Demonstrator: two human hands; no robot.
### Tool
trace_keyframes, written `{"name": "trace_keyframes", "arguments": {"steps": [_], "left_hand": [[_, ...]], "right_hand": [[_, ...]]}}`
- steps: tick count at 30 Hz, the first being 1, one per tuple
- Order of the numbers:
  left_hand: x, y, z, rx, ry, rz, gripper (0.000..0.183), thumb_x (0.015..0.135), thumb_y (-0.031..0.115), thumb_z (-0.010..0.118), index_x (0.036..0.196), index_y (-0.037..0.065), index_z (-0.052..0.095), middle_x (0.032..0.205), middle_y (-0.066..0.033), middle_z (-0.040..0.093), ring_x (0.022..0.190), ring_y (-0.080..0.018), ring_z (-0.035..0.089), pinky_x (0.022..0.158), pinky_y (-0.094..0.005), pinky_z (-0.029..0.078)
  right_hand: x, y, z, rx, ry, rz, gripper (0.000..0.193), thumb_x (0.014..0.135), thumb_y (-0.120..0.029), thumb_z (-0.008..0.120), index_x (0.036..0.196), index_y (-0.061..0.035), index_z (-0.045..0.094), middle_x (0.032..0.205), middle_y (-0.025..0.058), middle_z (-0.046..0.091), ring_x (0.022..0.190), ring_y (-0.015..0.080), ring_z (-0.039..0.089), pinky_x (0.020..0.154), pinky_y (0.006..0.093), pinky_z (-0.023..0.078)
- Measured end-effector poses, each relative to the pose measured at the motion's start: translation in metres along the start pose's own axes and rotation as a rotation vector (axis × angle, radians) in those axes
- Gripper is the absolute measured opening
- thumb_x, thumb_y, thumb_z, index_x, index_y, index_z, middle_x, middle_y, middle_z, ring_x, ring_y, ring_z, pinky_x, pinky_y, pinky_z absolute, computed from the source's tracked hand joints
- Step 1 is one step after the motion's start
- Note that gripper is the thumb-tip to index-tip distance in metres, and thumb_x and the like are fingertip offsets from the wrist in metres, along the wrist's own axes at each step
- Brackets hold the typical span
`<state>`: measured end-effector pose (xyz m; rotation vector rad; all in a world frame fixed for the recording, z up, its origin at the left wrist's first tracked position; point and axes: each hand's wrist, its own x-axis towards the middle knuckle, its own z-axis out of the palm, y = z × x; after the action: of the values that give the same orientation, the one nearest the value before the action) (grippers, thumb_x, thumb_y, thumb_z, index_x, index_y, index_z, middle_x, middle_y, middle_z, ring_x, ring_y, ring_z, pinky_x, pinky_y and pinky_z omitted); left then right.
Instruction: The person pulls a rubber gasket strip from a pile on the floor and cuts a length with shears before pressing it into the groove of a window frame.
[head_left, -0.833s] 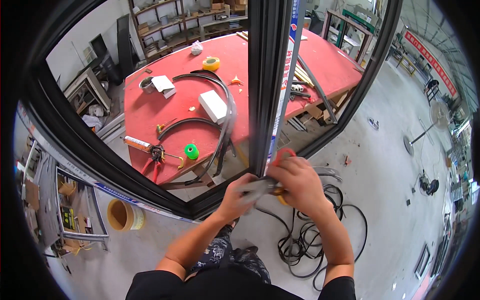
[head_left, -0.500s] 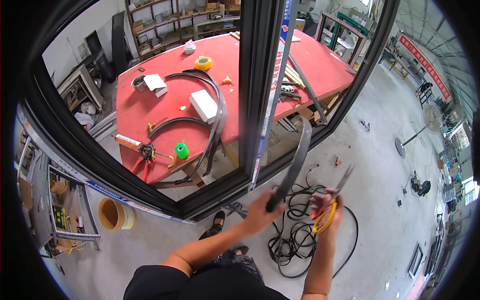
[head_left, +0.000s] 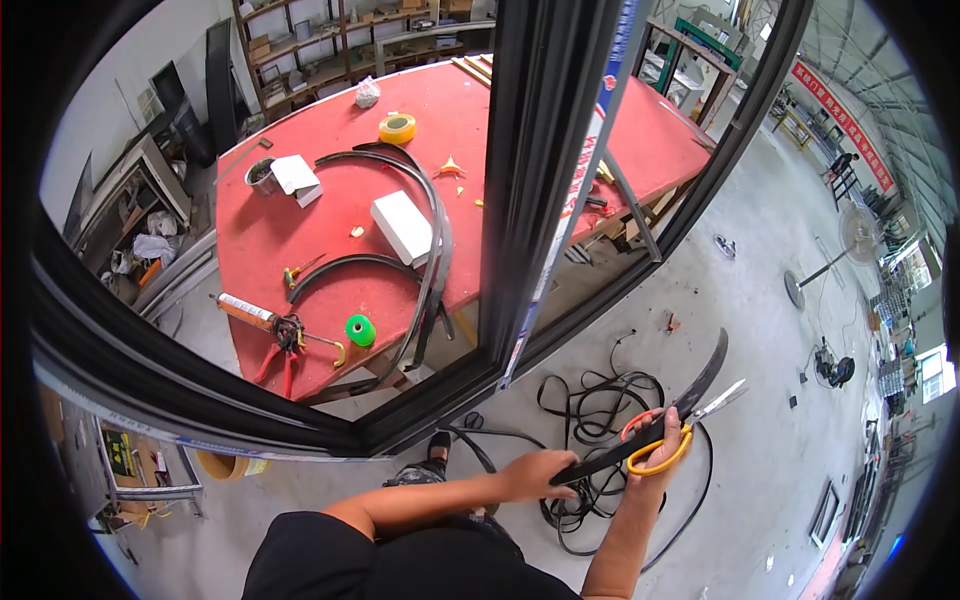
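My left hand (head_left: 537,475) is closed round the lower end of a curved black rubber strip (head_left: 705,378). The strip slants up and to the right, passing through my other hand. In my right hand (head_left: 660,440) are scissors (head_left: 648,464) with one yellow and one red handle loop. Their metal blades point up and right, slightly parted, beside the strip. My right fingers also lie against the strip. Beneath both hands, a tangled heap of thin black strip (head_left: 566,403) lies on the grey floor.
A dark window frame (head_left: 400,425) stands upright close ahead. Behind it, a red table (head_left: 330,225) bears a caulking gun (head_left: 250,312), green spool (head_left: 360,330), yellow tape roll (head_left: 397,127), white box (head_left: 402,228) and curved black strips. A yellowish bucket (head_left: 232,464) stands left; a fan (head_left: 858,228) is far right.
The strip has swung from nearly upright to slanting right, and my left hand has lowered. My right hand, with the scissors, has come against the strip. The view has shifted slightly.
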<state>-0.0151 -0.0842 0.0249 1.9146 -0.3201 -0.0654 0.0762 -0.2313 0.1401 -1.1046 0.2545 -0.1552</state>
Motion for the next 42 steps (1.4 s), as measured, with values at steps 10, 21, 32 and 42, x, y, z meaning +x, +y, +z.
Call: {"name": "trace_keyframes", "arguments": {"steps": [10,21,32,42], "left_hand": [[-0.133,-0.256,-0.153,-1.713,1.063,-1.298,0.082,0.093,0.056,0.053,0.142,-0.006,0.031,0.137,-0.0239,0.049,0.126,-0.0341,0.05,0.107,-0.0457,0.04],[-0.144,-0.293,-0.166,-1.98,1.776,-0.481,0.032,0.091,0.039,0.059,0.097,0.008,0.059,0.093,-0.0058,0.063,0.093,-0.0226,0.062,0.088,-0.0433,0.048],[-0.14,-0.28,-0.171,-2.121,1.72,-0.56,0.057,0.089,0.046,0.061,0.12,0.001,0.043,0.138,-0.0181,0.042,0.123,-0.0348,0.047,0.105,-0.0526,0.041],[-0.123,-0.328,-0.178,-1.985,1.986,-0.437,0.03,0.097,0.035,0.047,0.092,0.007,0.057,0.087,-0.0099,0.064,0.082,-0.0271,0.063,0.082,-0.0466,0.054]], "right_hand": [[-0.02,0.046,0.033,-0.245,-0.151,-0.213,0.042,0.084,0.002,0.063,0.123,-0.0052,0.048,0.091,0.0111,0.06,0.061,0.0141,0.054,0.053,0.0257,0.046],[-0.035,0.07,0.06,-0.423,-0.677,0.023,0.047,0.076,0.001,0.076,0.119,0.0016,0.057,0.085,0.0007,0.059,0.069,0.0085,0.055,0.063,0.0246,0.046],[-0.021,0.067,0.028,-0.451,-0.935,0.099,0.043,0.078,0.002,0.074,0.117,0.0025,0.056,0.087,0.0021,0.06,0.075,0.0093,0.055,0.07,0.0243,0.046],[-0.016,0.053,0.007,-0.476,-0.765,0.13,0.039,0.078,0.001,0.076,0.113,0.0014,0.057,0.082,0.0,0.058,0.067,0.0067,0.051,0.064,0.0213,0.044]]}}
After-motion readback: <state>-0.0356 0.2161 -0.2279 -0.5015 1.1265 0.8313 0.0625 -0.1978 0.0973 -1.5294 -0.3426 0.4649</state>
